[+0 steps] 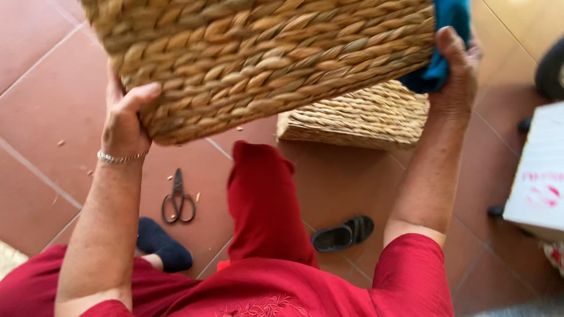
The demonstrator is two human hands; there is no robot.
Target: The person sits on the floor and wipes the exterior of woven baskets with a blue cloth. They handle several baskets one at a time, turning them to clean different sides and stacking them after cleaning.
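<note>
The person is holding a woven basket [264,58] up in front of them, both hands gripping it from opposite sides. The left hand [124,120] is clasping the lower left corner, thumb curled over the weave and the other fingers hidden behind it. The right hand [458,73] is pressing against the right side, thumb up along the edge, and is pinching a teal cloth [443,50] between palm and basket — how the rest of those fingers are lying, I cannot tell.

Judging by what is showing, the weave on the near face is looking whole and tight, so the basket seems largely made. Bits of straw are lying scattered on the tiled floor [53,100], and scissors [178,199] are resting there untouched, near the left forearm. A second basket [364,117] is sitting on the floor beyond the raised red knee [261,194], and a dark sandal [343,233] is lying just right of that leg.

At the right edge a white box [537,176] is standing — rectangular, with blurred pink marks on its top face.
</note>
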